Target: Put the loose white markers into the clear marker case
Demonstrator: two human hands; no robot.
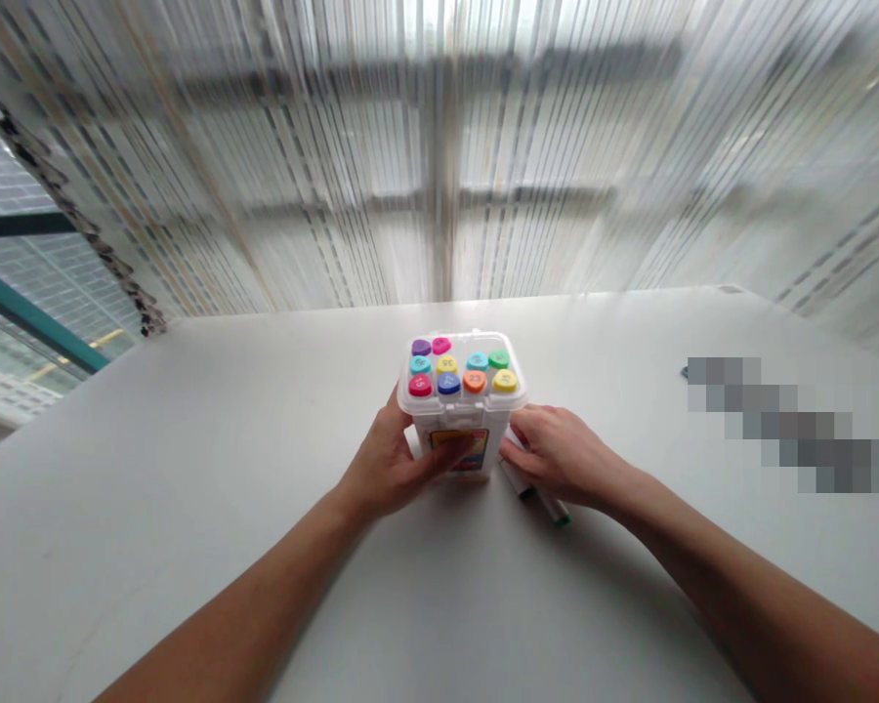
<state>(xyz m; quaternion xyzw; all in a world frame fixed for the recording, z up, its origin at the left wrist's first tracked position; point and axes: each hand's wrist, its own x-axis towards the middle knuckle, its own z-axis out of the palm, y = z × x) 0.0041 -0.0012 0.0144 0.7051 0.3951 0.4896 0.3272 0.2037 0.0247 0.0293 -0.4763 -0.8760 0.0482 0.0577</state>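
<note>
A clear plastic marker box (pixel 450 402) stands upright on the white table, with several markers in it showing numbered caps in purple, pink, blue, yellow, green, orange and red. My left hand (pixel 390 459) wraps round its left side, the thumb across the label on the front. Just right of the box, my right hand (pixel 557 449) is closed, its curled fingers on a white marker (pixel 554 508) with a green end. Beside that one lies a second white marker (pixel 517 480) with a dark end. The right fingertips are partly hidden behind the box and hand.
The white table (pixel 190 420) reaches back to a striped, stringy curtain (pixel 337 176) before a window. Off to the right lies a long pixelated item (pixel 791 425) that I cannot make out. A dark window frame (pixel 21 225) shows at the left.
</note>
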